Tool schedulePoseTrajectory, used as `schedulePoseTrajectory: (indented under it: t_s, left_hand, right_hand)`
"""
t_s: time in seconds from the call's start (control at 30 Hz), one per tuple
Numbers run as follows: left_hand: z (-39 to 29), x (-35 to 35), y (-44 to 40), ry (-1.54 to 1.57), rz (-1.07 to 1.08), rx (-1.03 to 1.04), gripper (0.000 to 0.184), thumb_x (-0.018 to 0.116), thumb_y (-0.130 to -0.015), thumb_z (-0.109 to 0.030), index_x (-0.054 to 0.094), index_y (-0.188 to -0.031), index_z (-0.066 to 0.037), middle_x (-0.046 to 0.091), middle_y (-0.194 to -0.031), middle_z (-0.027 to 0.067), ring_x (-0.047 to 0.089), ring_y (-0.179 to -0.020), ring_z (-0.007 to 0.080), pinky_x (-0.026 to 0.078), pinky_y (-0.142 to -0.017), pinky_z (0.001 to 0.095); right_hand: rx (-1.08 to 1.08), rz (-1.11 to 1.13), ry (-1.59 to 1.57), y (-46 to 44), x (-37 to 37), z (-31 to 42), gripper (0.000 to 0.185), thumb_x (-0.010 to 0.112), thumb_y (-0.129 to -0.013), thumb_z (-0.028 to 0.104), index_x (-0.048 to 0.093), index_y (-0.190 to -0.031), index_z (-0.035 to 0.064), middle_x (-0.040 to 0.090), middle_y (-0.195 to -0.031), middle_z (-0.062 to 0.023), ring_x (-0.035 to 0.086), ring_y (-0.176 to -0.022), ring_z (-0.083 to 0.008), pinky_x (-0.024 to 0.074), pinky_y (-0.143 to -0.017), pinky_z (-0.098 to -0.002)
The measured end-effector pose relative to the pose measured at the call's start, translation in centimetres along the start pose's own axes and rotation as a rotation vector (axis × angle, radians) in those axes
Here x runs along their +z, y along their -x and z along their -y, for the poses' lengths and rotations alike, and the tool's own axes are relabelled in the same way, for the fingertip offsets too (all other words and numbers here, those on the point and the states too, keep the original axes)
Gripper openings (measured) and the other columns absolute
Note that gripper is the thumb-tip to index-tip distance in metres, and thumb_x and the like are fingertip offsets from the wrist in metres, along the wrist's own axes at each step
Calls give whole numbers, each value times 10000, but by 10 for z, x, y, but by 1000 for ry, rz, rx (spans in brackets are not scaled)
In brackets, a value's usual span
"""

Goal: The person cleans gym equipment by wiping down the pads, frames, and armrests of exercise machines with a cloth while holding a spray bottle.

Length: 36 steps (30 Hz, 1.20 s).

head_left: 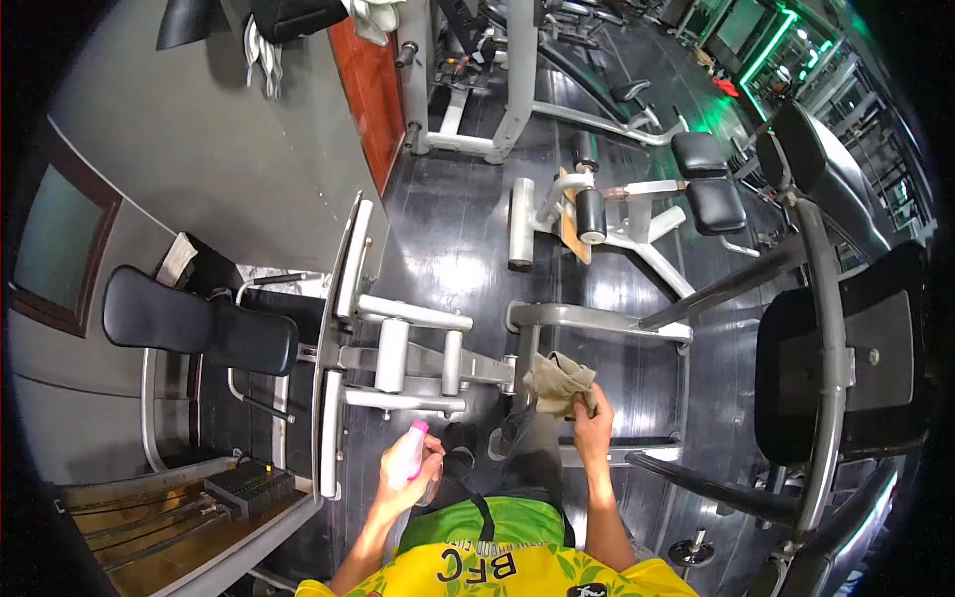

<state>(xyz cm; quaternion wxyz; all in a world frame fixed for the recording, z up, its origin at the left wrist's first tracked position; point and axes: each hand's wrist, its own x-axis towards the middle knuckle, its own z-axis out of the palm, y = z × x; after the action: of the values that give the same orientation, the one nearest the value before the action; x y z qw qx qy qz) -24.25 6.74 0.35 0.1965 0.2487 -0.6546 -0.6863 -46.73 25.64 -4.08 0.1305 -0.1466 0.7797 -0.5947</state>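
Observation:
My left hand (406, 488) is wrapped round a spray bottle with a pink and white head (406, 453). Its pink tip points away from me, and my fingers and palm hide most of the body. To the right, my right hand (594, 426) grips a crumpled beige cloth (559, 383) by its near edge. The cloth hangs over the grey metal frame of a gym machine (587, 318); whether it touches the frame I cannot tell. Just ahead of my left hand are the machine's silver roller bars (393, 355).
At left stands a machine with a black padded seat (199, 318) and a weight stack (249, 493). A large black backrest (846, 368) on grey tubing rises at right. Farther ahead is a bench with black pads (708, 184). Dark flooring (448, 214) runs between the machines.

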Motion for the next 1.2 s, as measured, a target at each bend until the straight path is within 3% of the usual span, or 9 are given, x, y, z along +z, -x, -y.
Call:
schedulePoseTrajectory:
  t_s: [0.07,0.13,0.27,0.3,0.5,0.83,0.9,1.13,1.2]
  left_hand:
    - [-6,1,0,-94,44,20,128,596,-819,7,562,-942,13,589,-639,38,571,-544,87,457,-509,236]
    - [-12,5,2,-78,66,21,134,603,-816,7,562,-944,12,600,-677,44,573,-543,84,460,-506,238]
    - [-19,10,5,-149,115,54,176,625,-794,22,563,-959,21,585,-740,56,567,-552,90,460,-513,240]
    - [-16,10,4,-231,111,196,293,649,-770,36,533,-1039,29,564,-863,84,565,-567,107,460,-529,246]
    - [-22,17,10,-189,166,227,494,676,-729,71,451,-1166,17,492,-1074,126,577,-602,127,464,-559,266]
    - [-21,33,29,-298,325,281,312,611,-718,93,559,-1011,-1,587,-888,86,587,-612,143,477,-604,256]
    - [-24,40,30,-238,270,383,286,604,-709,89,577,-980,0,600,-867,84,591,-619,154,487,-628,263]
    - [-18,48,40,-256,278,497,376,637,-651,114,557,-1000,-1,594,-878,94,598,-742,202,499,-693,309]
    - [-17,52,49,-116,270,369,396,654,-630,125,528,-984,0,575,-856,91,587,-768,230,488,-732,335]
  right_hand:
    - [30,-43,-11,12,-10,18,228,565,-883,99,594,-1074,-23,640,-883,-51,535,-808,-94,438,-734,-255]
    - [-46,-81,20,22,-14,11,216,552,-890,100,602,-1060,-23,626,-836,-27,530,-769,-85,435,-705,-243]
    - [17,-126,-64,56,-17,14,210,542,-895,102,606,-1054,-19,626,-867,-19,526,-798,-78,430,-717,-240]
    - [25,-130,-81,60,-17,16,212,542,-897,108,605,-1053,-22,627,-885,-21,525,-820,-76,426,-730,-236]
    - [29,-146,-185,86,-18,20,226,523,-924,143,597,-1056,-24,623,-920,-17,520,-860,-76,413,-769,-230]
    - [42,-249,-192,121,-33,27,259,483,-942,188,578,-1059,-23,622,-958,-39,532,-891,-100,414,-806,-250]
    - [29,-265,-185,126,-37,27,262,484,-939,186,579,-1060,-27,626,-963,-49,536,-893,-108,418,-814,-259]
    - [-6,-329,-199,144,-56,24,261,484,-935,170,575,-1059,-42,626,-964,-61,540,-897,-123,421,-817,-274]
    - [-39,-352,-184,151,-61,21,258,482,-935,166,577,-1051,-44,622,-950,-59,539,-888,-126,421,-817,-279]
